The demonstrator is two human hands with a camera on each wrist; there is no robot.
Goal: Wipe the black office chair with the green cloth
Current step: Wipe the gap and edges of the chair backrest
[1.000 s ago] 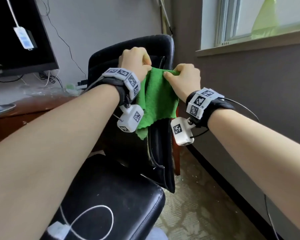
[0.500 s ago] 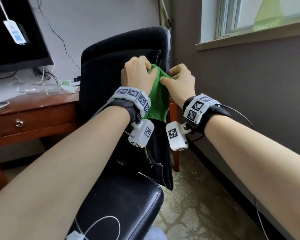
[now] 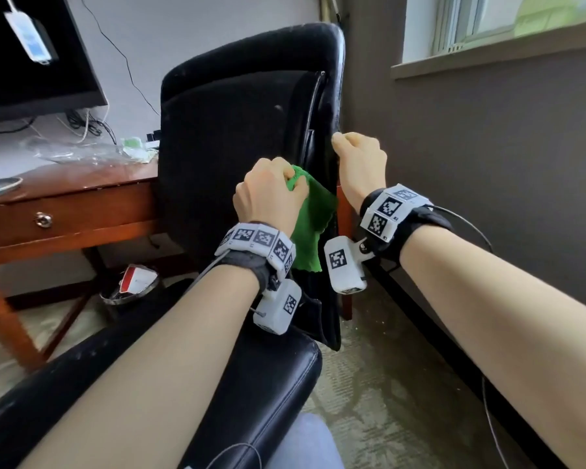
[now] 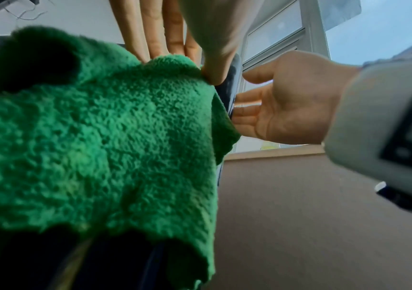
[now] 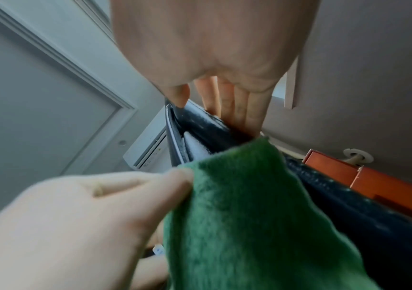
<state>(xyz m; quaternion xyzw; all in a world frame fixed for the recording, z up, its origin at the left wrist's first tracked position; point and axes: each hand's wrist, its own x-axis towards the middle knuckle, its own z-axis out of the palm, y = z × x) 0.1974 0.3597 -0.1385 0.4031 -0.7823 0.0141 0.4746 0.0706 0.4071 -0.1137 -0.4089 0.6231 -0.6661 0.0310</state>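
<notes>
Right hand point(image 3: 361, 164) has released cloth point(image 3: 310, 218), now grips chair point(image 3: 237, 137) back edge at 1 o'clock of cloth. Left hand point(image 3: 268, 194) alone clutches cloth against backrest, lower than before. Judgement: chair steadied, wiping stroke under way.

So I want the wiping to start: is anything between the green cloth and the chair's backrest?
Nothing visible. The left hand grips the green cloth, which hangs right against the backrest edge. The right hand holds that edge higher up, off the cloth.
</notes>
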